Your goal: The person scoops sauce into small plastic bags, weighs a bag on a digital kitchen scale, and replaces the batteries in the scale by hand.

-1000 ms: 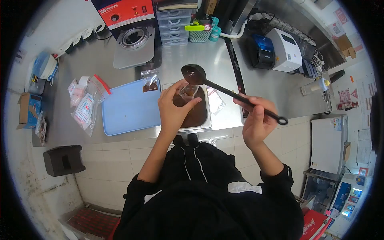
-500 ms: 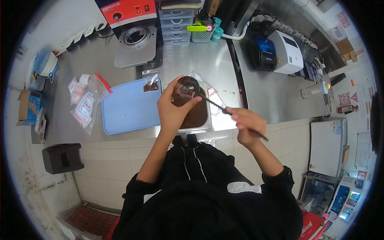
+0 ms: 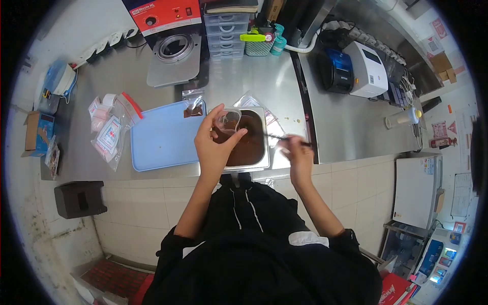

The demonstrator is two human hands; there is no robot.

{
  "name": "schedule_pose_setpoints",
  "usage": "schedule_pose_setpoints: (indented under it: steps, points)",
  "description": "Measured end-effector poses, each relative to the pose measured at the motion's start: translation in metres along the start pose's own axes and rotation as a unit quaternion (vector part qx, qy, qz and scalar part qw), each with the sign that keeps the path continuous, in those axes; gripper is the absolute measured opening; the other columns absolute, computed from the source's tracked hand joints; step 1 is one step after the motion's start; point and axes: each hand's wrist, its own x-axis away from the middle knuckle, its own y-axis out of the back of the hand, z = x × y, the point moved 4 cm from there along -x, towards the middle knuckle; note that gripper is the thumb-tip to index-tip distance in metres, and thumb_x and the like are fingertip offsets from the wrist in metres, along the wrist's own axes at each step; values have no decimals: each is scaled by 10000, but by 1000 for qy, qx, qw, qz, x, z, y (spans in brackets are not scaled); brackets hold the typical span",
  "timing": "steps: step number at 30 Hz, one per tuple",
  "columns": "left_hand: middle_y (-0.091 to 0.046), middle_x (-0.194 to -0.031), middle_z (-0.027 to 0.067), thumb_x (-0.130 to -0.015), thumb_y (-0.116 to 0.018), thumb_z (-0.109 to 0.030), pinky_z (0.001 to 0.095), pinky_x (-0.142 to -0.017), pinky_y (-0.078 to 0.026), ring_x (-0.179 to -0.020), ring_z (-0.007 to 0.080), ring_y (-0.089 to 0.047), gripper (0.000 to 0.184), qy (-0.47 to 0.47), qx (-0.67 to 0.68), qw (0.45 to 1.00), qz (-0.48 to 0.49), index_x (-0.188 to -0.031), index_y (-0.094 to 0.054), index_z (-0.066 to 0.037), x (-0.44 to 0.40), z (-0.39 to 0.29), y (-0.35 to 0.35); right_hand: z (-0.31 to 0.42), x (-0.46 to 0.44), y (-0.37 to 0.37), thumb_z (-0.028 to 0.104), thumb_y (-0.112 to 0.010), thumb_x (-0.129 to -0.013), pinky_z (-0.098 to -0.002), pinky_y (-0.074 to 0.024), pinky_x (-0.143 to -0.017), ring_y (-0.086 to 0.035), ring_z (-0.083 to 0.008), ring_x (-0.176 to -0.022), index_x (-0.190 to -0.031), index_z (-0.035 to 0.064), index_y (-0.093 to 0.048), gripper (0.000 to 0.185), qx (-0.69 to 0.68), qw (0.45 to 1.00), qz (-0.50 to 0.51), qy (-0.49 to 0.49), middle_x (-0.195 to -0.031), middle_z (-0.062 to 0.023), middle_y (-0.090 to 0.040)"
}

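My left hand (image 3: 212,147) is closed around a small clear cup (image 3: 229,121), tilted above a metal pan (image 3: 266,152). Dark brown sauce (image 3: 249,151) lies in the pan. At the pan's right side, my right hand (image 3: 299,158) grips the dark handle of a ladle (image 3: 275,136), blurred by motion. The ladle's head is over or in the sauce; I cannot tell which. Left of the pan is a blue tray (image 3: 162,142), with a small clear bag of brown contents (image 3: 193,108) at its top right corner.
Plastic packets (image 3: 108,133) lie left of the tray. A red-fronted sealing machine (image 3: 173,48), small drawers (image 3: 226,35) and a green basket (image 3: 259,47) stand at the back. Flat clear packaging (image 3: 272,119) lies behind the pan. Printers (image 3: 366,68) stand on the right counter.
The ladle head has moved away from the cup, down toward the sauce. My right hand has shifted left, and my left hand has lowered the cup slightly.
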Motion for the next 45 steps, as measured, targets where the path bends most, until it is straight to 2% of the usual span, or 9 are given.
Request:
schedule_pose_setpoints:
  steps: [3,5,8,12,19,31,35,40,45]
  points:
    - [-611,-1021,22,-608,-797,-133,214,-618,-342,-791,77,-512,598,-9,7,1000,-16,-1153,-556,-83,3,-4,7,3,10,-19,281,-621,-826,-302,-493,-786,-595,-190,-958,-1036,3,-581,350,102,970,218,9,-1079,-70,-594]
    - [-603,-1018,22,-612,-790,-118,209,-621,-341,-777,73,-493,589,-28,-7,1000,-11,-1148,-554,-62,5,-18,11,50,23,-38,227,-697,-741,-302,-487,-774,-594,-204,-934,-1040,6,-579,390,330,872,237,274,-1035,-82,-602]
    - [-575,-990,21,-604,-792,-111,202,-628,-338,-756,76,-468,596,-43,25,999,17,-1143,-550,-37,10,-31,6,85,41,-73,126,-781,-603,-299,-475,-718,-591,-225,-836,-1003,3,-576,465,440,760,167,448,-936,-111,-602]
    - [-538,-966,18,-654,-758,-109,203,-654,-348,-742,76,-442,526,5,141,989,48,-1128,-550,-19,23,-51,-5,81,45,-104,161,-776,-622,-284,-466,-560,-594,-224,-668,-895,34,-593,352,326,774,62,538,-770,-85,-605]
    - [-618,-779,50,-862,-571,-85,189,-649,-414,-716,78,-552,144,39,272,961,32,-965,-588,14,25,-40,14,92,46,-101,45,-624,-757,-195,-311,-418,-465,-40,-459,-744,16,-586,49,162,917,164,327,-603,-15,-551]
    - [-621,-789,59,-781,-631,-31,229,-682,-416,-734,107,-531,53,-41,128,989,54,-822,-653,-6,35,-37,15,109,55,-118,95,-629,-663,-305,-404,-480,-518,-215,-521,-680,62,-574,66,354,817,192,413,-574,-66,-531]
    - [-621,-782,67,-767,-639,-35,229,-655,-399,-726,110,-508,50,-103,36,994,25,-794,-654,5,35,-41,27,97,53,-123,94,-621,-664,-309,-398,-475,-517,-203,-516,-654,71,-549,77,364,839,208,347,-561,-62,-509]
    - [-596,-773,53,-826,-586,-58,240,-674,-414,-725,122,-520,90,-23,179,952,-247,-803,-605,27,23,-14,66,84,43,-94,81,-615,-662,-290,-381,-462,-498,-172,-499,-662,56,-540,78,371,845,203,328,-569,-52,-507]
    - [-578,-771,51,-886,-527,-117,219,-587,-418,-630,102,-509,121,-88,87,973,-194,-900,-526,4,-18,62,75,67,31,-43,55,-598,-699,-233,-336,-441,-443,-88,-491,-691,45,-552,47,361,884,131,267,-589,-16,-525]
